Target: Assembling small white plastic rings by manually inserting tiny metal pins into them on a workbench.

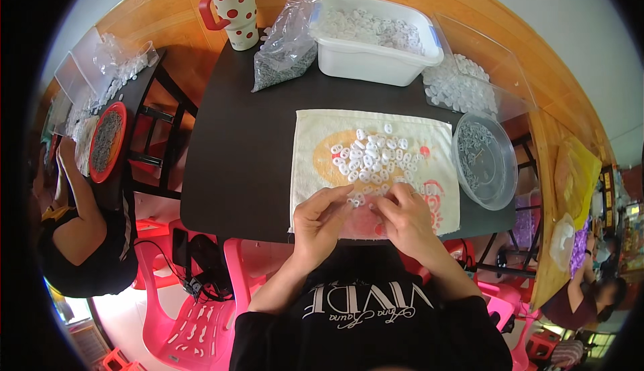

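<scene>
Black shirt: nearest the camera, with pale lettering across the chest; bare forearms reach from its sleeves over the near edge of the table.
Left hand: above the near left part of the cloth; index finger and thumb bent toward each other, right beside a white piece; whether they grip it, I cannot tell.
Right hand: above the near right part of the cloth, fingers curled, thumb pointing left; I cannot tell whether anything is held in them.
White pieces: small and oval, many showing two openings, heaped loosely mid-cloth just beyond the hands; one sits apart on the far side.
Cloth: cream with orange and red print, spread on the table.
Table: black top, bare on the left.
Round bowl: clear, just right of the cloth, grey pieces mostly along its left side.
Clear bin: far right, beyond the bowl, with pale pieces inside.
White tub: far side, upright, holding many pale pieces.
Plastic bag: left of the tub, grey pieces in its lower part.
Tumbler: far left corner, upright, cream with red dots, red lid and handle.
Co-worker: at the left, hands near a red plate of grey pieces.
</scene>
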The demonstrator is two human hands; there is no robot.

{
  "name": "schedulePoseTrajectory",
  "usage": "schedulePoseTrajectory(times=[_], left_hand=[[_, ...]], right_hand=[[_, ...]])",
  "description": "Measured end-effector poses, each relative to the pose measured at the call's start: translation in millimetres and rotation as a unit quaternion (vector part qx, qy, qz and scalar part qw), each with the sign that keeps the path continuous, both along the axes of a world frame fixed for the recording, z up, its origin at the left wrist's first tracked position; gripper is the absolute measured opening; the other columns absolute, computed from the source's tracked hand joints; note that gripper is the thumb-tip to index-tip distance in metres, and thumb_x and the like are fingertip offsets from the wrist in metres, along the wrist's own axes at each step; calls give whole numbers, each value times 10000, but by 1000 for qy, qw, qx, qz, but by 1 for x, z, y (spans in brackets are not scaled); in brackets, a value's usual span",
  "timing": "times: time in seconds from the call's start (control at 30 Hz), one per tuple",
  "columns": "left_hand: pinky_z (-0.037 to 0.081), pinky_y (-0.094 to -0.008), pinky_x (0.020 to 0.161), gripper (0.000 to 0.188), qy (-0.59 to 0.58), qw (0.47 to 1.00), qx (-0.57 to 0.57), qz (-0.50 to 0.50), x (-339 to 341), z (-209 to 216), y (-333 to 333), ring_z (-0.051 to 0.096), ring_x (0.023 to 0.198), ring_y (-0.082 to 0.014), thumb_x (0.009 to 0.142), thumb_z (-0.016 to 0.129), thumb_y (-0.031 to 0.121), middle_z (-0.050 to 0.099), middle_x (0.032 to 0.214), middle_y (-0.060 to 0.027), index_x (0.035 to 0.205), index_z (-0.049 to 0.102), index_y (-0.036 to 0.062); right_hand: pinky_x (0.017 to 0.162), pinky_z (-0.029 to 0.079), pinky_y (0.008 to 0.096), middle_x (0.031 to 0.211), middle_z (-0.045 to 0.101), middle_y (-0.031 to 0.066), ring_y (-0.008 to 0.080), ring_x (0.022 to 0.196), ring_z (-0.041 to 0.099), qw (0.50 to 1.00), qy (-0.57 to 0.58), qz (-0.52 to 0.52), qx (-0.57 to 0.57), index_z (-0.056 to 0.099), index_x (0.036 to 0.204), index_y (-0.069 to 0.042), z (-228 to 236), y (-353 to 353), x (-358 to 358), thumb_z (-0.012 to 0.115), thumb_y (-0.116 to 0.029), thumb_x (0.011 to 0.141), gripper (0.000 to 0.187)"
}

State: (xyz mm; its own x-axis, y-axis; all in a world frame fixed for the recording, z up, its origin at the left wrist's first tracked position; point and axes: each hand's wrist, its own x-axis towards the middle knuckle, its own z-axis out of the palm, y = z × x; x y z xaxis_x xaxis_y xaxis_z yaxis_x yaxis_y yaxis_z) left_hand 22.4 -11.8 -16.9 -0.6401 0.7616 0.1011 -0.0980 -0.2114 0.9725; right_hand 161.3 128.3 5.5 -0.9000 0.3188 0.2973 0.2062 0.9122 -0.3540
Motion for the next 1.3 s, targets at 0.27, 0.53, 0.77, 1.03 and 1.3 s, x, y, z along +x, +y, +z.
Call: schedulePoseTrajectory(times=[0.27, 0.53, 0.77, 1.03, 1.3], left_hand=[[503, -218, 789, 288, -5, 999, 25, -29, 6, 2, 7, 637, 914, -100, 888, 613, -126, 660, 1034, -82, 1160, 656, -42], [520, -218, 727, 279, -52, 997, 28, -43, 14, 3, 13, 654, 834, -110, 894, 621, -107, 687, 971, -70, 1156, 672, -25], [511, -216, 701, 268, -52, 998, 18, -41, 13, 4, 10, 657, 818, -115, 896, 625, -97, 689, 951, -73, 1152, 671, -32], [515, -216, 714, 275, -39, 998, 13, -52, 17, 7, 14, 656, 821, -112, 894, 627, -99, 693, 960, -71, 1157, 669, -32], [514, -209, 725, 277, -65, 996, 17, -57, 17, 12, 11, 656, 840, -106, 893, 630, -100, 693, 962, -71, 1158, 671, -31]], right_hand=[[643, 485, 334, 880, 589, 119, 293, 773, 615, 963, 122, -8, -241, 652, 960, -13, 7, 12, 23, 627, 106, 811, 192], [657, 467, 391, 880, 580, 115, 296, 767, 582, 999, 31, 17, 38, 658, 927, -20, 9, 19, 36, 620, 60, 681, 261], [688, 481, 391, 884, 586, 113, 301, 799, 586, 985, 156, -68, -23, 676, 887, -10, 4, 30, 53, 656, 75, 697, 209], [710, 449, 411, 925, 534, 115, 319, 855, 538, 990, 35, -121, 64, 659, 866, -41, -2, 1, 33, 664, -8, 725, 145], [690, 439, 406, 908, 539, 112, 314, 827, 535, 995, 78, -61, 27, 655, 858, -28, -3, 4, 31, 681, -33, 734, 126]])
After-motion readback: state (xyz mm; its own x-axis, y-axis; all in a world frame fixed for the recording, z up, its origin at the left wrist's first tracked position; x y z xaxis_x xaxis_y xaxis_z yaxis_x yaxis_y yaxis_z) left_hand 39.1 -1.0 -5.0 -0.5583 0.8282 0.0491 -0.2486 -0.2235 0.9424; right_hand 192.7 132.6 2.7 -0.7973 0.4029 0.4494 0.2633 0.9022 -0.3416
